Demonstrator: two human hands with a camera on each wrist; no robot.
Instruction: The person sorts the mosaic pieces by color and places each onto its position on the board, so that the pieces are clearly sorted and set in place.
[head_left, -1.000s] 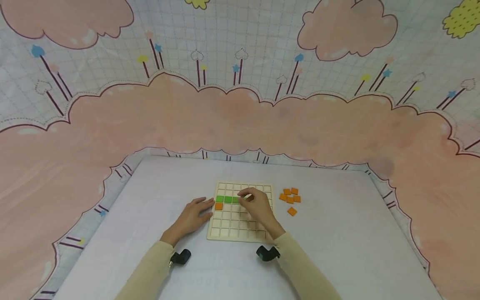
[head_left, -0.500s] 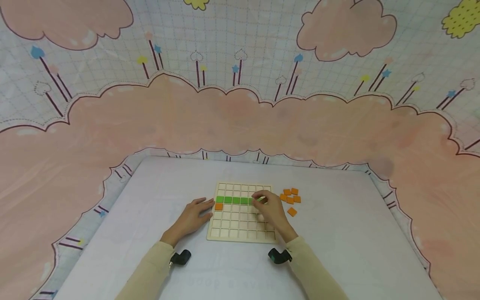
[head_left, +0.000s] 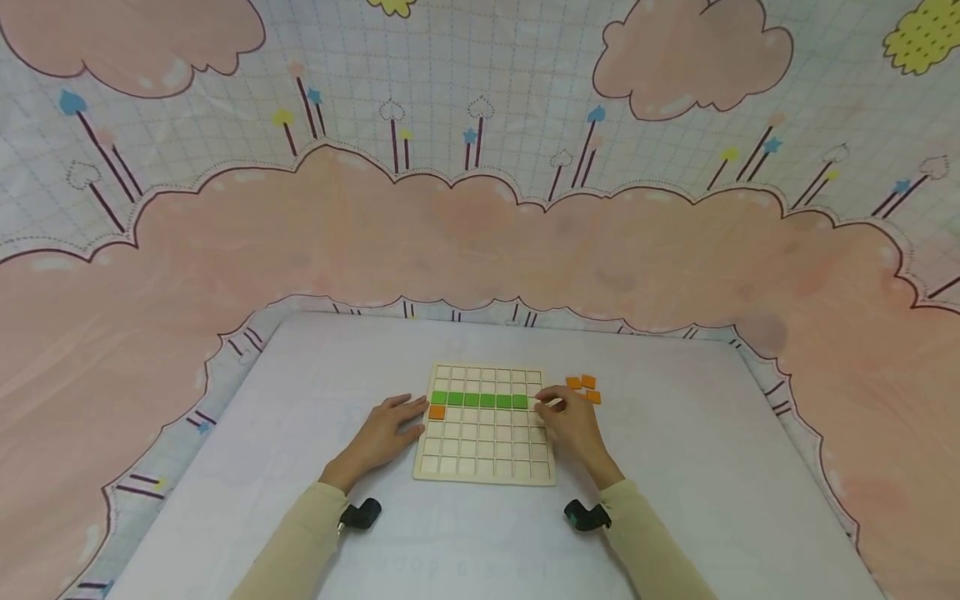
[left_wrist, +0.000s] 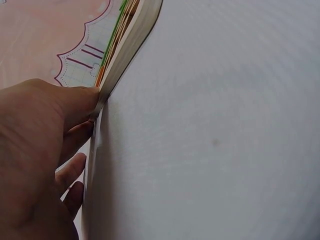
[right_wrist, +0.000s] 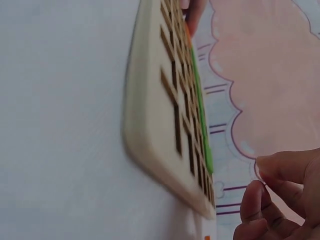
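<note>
A pale wooden grid board [head_left: 486, 458] lies on the white table. Across its upper part runs a row of green square tiles [head_left: 480, 401]; one orange tile [head_left: 437, 412] sits below the row's left end. My left hand [head_left: 381, 435] rests beside the board's left edge, fingertips touching it. In the left wrist view, thumb and fingers of the left hand [left_wrist: 40, 130] meet the board's rim. Over the board's right edge hovers my right hand [head_left: 576, 427], fingers loosely bent near the row's right end. The right wrist view shows nothing visible between the fingertips of the right hand [right_wrist: 280, 200].
Several loose orange tiles [head_left: 588, 382] lie right of the board, partly hidden by the right hand. A printed cloth [head_left: 465, 242] hangs behind the table and along its sides. Both wrists carry small black cameras [head_left: 362, 514].
My right hand has moved right along the green row to the board's right edge. More green tiles show now, while some loose orange tiles have become hidden. The left hand stays put.
</note>
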